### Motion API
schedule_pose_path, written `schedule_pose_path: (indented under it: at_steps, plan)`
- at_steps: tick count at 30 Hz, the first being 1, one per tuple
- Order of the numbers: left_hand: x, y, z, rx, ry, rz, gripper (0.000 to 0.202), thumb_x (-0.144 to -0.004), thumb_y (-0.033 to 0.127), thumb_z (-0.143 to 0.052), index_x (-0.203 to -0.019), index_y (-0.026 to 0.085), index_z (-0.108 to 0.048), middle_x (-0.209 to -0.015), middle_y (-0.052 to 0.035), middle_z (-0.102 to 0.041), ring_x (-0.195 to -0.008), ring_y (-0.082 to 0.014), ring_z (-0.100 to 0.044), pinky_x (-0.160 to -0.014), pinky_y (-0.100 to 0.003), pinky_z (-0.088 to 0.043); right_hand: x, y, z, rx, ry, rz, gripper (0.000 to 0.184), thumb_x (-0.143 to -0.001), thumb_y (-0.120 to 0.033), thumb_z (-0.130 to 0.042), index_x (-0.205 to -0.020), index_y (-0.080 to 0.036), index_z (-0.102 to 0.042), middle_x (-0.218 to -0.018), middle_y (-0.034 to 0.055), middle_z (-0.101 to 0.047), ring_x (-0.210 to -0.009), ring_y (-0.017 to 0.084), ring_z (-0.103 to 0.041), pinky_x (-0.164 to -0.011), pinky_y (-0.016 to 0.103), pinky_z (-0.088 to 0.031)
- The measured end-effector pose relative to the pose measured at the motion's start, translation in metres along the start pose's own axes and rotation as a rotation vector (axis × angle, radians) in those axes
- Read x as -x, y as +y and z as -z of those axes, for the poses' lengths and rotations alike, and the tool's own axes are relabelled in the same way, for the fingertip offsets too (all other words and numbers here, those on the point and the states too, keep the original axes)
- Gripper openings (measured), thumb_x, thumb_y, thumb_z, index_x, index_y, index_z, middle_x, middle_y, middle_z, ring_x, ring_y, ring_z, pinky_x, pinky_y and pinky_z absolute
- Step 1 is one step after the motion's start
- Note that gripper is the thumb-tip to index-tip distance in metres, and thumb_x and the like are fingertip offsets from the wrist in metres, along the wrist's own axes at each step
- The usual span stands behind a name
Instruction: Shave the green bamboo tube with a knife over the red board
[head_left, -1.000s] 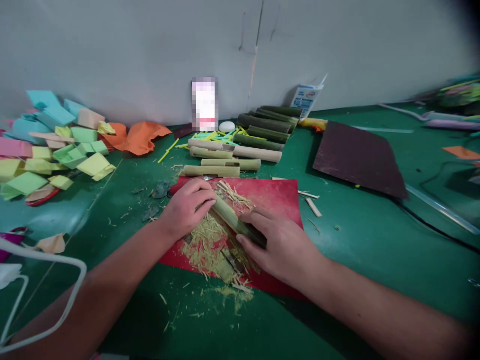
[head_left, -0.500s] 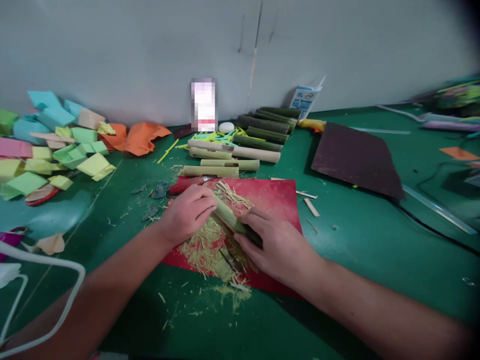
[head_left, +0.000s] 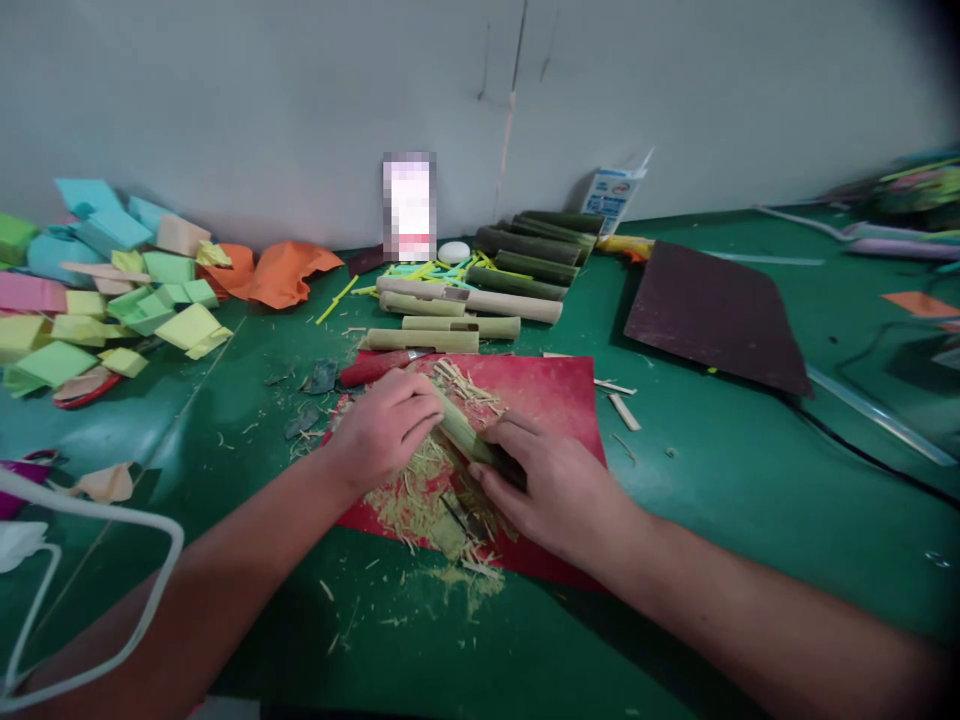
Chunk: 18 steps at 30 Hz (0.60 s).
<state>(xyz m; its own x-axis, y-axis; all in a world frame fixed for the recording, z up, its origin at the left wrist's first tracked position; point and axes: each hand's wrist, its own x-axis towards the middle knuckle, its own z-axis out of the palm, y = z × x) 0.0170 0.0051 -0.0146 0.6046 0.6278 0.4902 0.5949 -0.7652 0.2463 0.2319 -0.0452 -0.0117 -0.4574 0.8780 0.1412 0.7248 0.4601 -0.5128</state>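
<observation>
A green bamboo stick lies slanted on a red mat. My left hand is closed over its upper end. My right hand grips its lower, darker end. Pale yellow-green shavings are heaped on the mat under and between my hands. A knife with a red handle lies at the mat's top left corner, just beyond my left hand.
Several peeled and dark green bamboo pieces lie behind the mat. Coloured paper scraps pile up at the left, orange paper beside them. A dark brown sheet lies at the right. A white cable loops at the lower left.
My left hand has slid a little to the right along the stick, uncovering the red-handled knife at the mat's corner. My right hand has hardly moved.
</observation>
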Motion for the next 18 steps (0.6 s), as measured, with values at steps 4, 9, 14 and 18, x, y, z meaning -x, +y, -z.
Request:
schedule_pose_path:
  at_steps: [4, 9, 14, 18]
  plan:
    - [-0.001, -0.004, 0.004, 0.019, 0.092, 0.129, 0.011, -0.086, 0.021, -0.053, -0.089, 0.017, -0.063, -0.09, -0.0057, -0.063, -0.088, -0.0172, -0.056, -0.082, -0.031, -0.046, 0.0, 0.0, 0.0, -0.016, -0.004, -0.021, 0.02, -0.085, -0.028, -0.049, -0.098, -0.017, -0.059, -0.093, 0.0077, -0.06, -0.083, 0.019, -0.059, -0.072, 0.031, -0.047]
    - [-0.002, 0.004, 0.0, 0.276, 0.211, 0.507, 0.019, -0.082, 0.022, -0.059, -0.1, 0.018, -0.058, -0.086, -0.002, -0.063, -0.07, -0.0115, -0.058, -0.065, -0.023, -0.048, 0.0, -0.001, 0.0, -0.002, -0.018, -0.029, 0.021, -0.085, -0.029, -0.048, -0.099, -0.017, -0.059, -0.095, 0.0079, -0.061, -0.085, 0.019, -0.06, -0.074, 0.032, -0.048]
    - [-0.001, 0.01, -0.003, 0.422, 0.159, 0.584, 0.008, -0.082, 0.023, -0.059, -0.088, 0.018, -0.06, -0.077, 0.0011, -0.062, -0.062, -0.009, -0.055, -0.059, -0.021, -0.046, 0.0, 0.0, 0.0, -0.012, -0.022, -0.028, 0.023, -0.085, -0.03, -0.048, -0.1, -0.016, -0.059, -0.096, 0.0086, -0.061, -0.089, 0.02, -0.059, -0.077, 0.032, -0.047]
    - [0.002, 0.011, 0.001, 0.392, 0.121, 0.587, 0.013, -0.082, 0.025, -0.059, -0.093, 0.021, -0.066, -0.086, 0.0004, -0.067, -0.067, -0.0101, -0.059, -0.065, -0.022, -0.049, 0.0, 0.001, -0.001, -0.013, -0.023, -0.043, 0.023, -0.084, -0.03, -0.049, -0.099, -0.016, -0.06, -0.095, 0.0083, -0.061, -0.086, 0.02, -0.06, -0.075, 0.033, -0.047]
